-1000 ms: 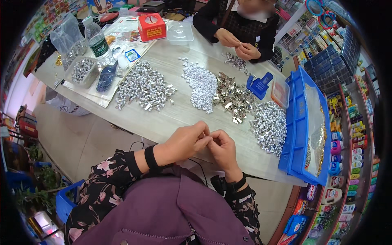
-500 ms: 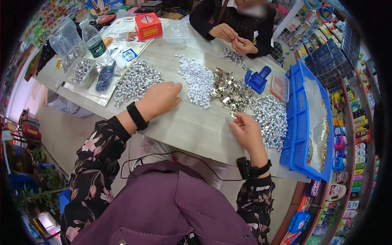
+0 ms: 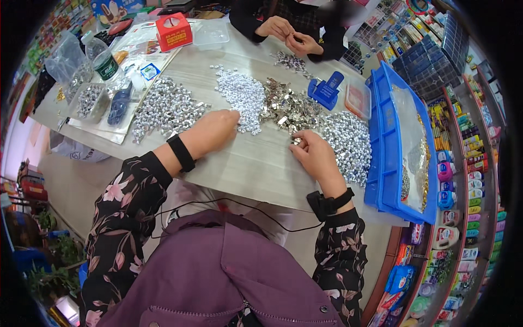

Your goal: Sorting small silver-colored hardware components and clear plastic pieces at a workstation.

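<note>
My left hand point(image 3: 213, 131) is closed, its fingertips at the near left edge of a pile of small white beads point(image 3: 242, 98). Whatever it may pinch is hidden. My right hand point(image 3: 316, 157) has thumb and forefinger together on a small shiny metal piece point(image 3: 296, 140), just on the near side of a heap of flat silvery metal pieces point(image 3: 289, 104). To the right of that heap lies a pile of silver-and-white beads point(image 3: 348, 144). Another pile of similar beads point(image 3: 166, 106) spreads out beyond my left wrist.
A long blue crate point(image 3: 384, 136) borders the table's right side. A blue scoop-like holder point(image 3: 326, 91) and a lidded clear box point(image 3: 358, 99) stand near it. At the left are a plastic tub point(image 3: 90, 102), a dark scoop point(image 3: 119, 106) and a bottle point(image 3: 101, 59). Across the table, another person's hands point(image 3: 291, 37) work.
The view has shifted, so the table sits further left. My left hand has moved right across the table to the white beads. My right hand stays by the metal heap.
</note>
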